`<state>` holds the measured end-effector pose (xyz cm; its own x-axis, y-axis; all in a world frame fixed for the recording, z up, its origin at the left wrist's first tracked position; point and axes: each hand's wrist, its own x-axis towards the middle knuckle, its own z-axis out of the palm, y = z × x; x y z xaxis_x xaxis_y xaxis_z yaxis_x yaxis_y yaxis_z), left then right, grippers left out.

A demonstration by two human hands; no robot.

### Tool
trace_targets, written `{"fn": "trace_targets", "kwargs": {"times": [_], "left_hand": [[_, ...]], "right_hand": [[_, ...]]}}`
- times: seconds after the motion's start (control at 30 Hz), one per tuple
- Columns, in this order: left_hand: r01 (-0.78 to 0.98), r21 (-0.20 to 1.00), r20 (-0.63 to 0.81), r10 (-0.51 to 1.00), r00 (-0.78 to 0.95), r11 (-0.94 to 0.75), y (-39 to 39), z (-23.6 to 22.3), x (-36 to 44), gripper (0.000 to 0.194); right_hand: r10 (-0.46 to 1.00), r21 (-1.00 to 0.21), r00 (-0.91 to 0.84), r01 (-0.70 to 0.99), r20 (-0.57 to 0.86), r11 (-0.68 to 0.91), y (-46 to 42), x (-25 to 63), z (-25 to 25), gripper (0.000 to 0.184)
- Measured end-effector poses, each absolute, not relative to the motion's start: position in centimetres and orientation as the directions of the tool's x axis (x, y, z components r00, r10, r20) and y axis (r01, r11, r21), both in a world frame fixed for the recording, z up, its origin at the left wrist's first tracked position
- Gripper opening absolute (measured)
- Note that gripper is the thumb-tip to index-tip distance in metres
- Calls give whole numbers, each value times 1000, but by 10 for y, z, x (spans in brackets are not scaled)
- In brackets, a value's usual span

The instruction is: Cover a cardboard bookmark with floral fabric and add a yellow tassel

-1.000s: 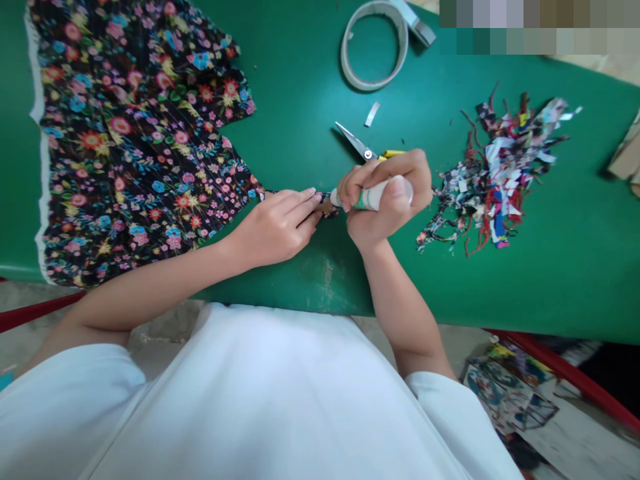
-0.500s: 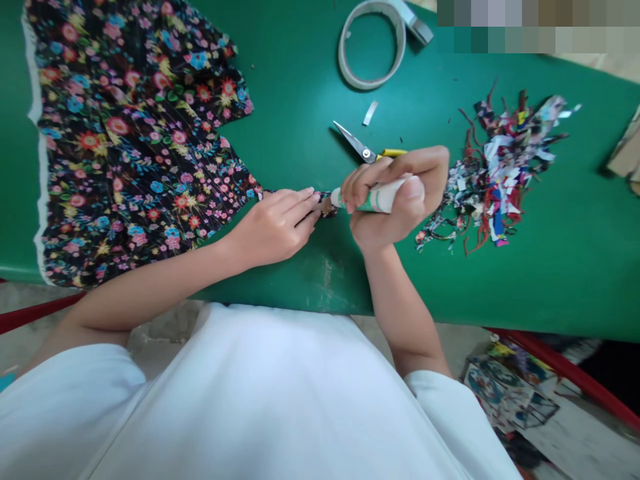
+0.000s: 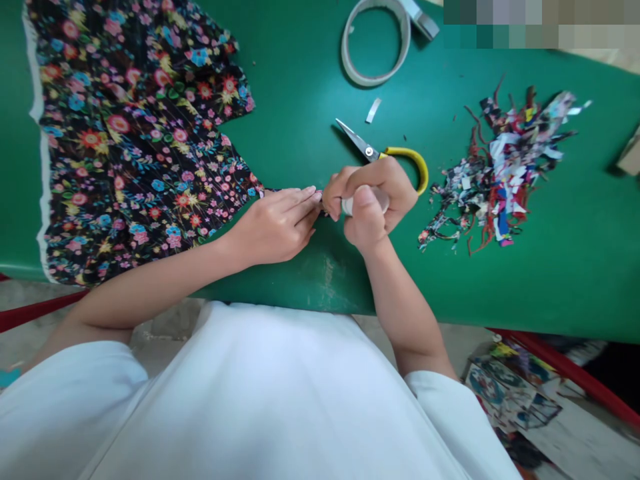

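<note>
My left hand (image 3: 280, 225) lies with outstretched fingers on the narrow end of the floral fabric (image 3: 145, 153), pressing it to the table. Most of that narrow end is hidden under the fingers. My right hand (image 3: 383, 207) is closed round a small white bottle (image 3: 380, 198), its thumb on top; the label and tip are covered by the fingers. The right fingertips meet the fabric end beside the left fingertips. Just behind the right hand are open scissors (image 3: 370, 152) with yellow handles, blades pointing away to the left.
A roll of tape (image 3: 345, 50) stands at the back of the green table (image 3: 550, 280), with a short pale strip (image 3: 373, 111) before it. Cloth scraps and threads (image 3: 505, 173) form a pile on the right. A cardboard piece (image 3: 630, 157) is at the far right edge.
My right hand has moved slightly left and tipped the bottle, so its green label no longer shows. More of the yellow scissor handle is uncovered. My left hand stays on the fabric.
</note>
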<state>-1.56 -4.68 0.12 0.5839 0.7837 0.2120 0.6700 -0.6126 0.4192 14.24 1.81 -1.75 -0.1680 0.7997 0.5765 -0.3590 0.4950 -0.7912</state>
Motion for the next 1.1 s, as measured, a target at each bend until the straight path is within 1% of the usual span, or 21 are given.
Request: {"fn": "trace_targets", "kwargs": {"times": [0.13,0.2,0.27,0.4,0.47,0.53,0.6,0.63,0.7,0.77,0.83,1.0,1.1], "left_hand": [[668,429,223,788,574,-608,-46,0,-16,35],[678,409,239,789,567,-611,-46,0,-15,34],[686,394,254,790,559,-612,-46,1,-14,34],[685,386,260,785,562,-618,-45,3,-14,33],[683,388,261,784,563,-619,-45,3,-14,32],[681,396,260,786,561,-616,-45,3,-15,32],[677,402,256,785,563,-617,-45,2,-15,33],[677,399,255,784,566,-619,-45,2,-15,33],[679,384,255,778,574,-626,-45,2,-16,34],[679,365,258,770,583,-637,-45,2,-16,35],[673,352,268,759,593,-650,-45,2,-17,35],[655,346,290,741,606,-672,-46,1,-18,33],[658,355,276,747,605,-664,-46,1,-18,34]], "right_hand": [[859,-887,-243,-224,451,403,15,144,-19,39],[863,-908,-286,-179,416,379,14,145,-21,47],[853,-915,-332,-161,403,370,13,147,-20,51],[805,-911,-428,-167,411,376,12,154,-13,48],[765,-883,-440,-237,470,406,12,157,-9,41],[738,-844,-415,-327,533,426,12,158,-4,31],[736,-818,-381,-394,560,419,13,159,-2,24],[737,-814,-376,-413,562,409,14,159,-2,24],[746,-819,-377,-420,549,390,15,160,-2,30],[760,-838,-388,-401,522,371,18,163,-2,40],[794,-858,-365,-373,486,353,22,166,-1,43],[863,-832,-181,-416,472,368,28,171,13,39],[877,-818,-172,-474,449,326,23,166,18,33]]}}
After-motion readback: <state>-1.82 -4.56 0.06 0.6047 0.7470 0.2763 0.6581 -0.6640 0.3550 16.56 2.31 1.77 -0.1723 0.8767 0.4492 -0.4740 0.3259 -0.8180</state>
